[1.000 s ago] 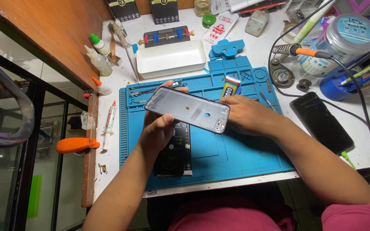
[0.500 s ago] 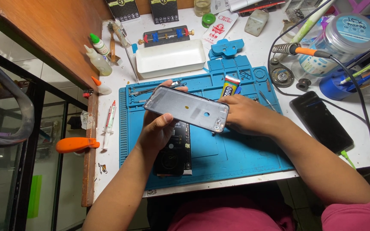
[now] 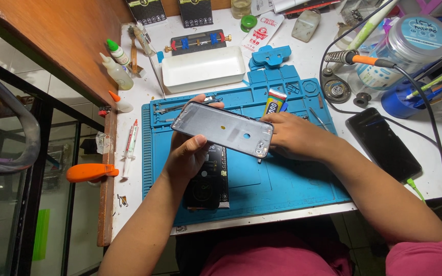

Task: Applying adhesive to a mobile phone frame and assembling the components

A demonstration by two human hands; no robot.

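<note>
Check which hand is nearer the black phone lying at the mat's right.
Right. The right hand is just left of the black phone; the left hand sits farther left.

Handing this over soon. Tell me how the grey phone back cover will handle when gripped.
The grey phone back cover looks thin and hollow, so probably light and a bit flexible. Its smooth surface may be slippery. The left hand and right hand grip its edges, suggesting care.

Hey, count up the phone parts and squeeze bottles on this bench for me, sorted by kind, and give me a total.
Grey phone back cover, held by left hand and right hand: 1
Opened phone body on the blue mat: 1
Black phone lying at the right: 1
Squeeze bottles: green-capped, clear, orange-tipped: 3
Total: 6
</note>
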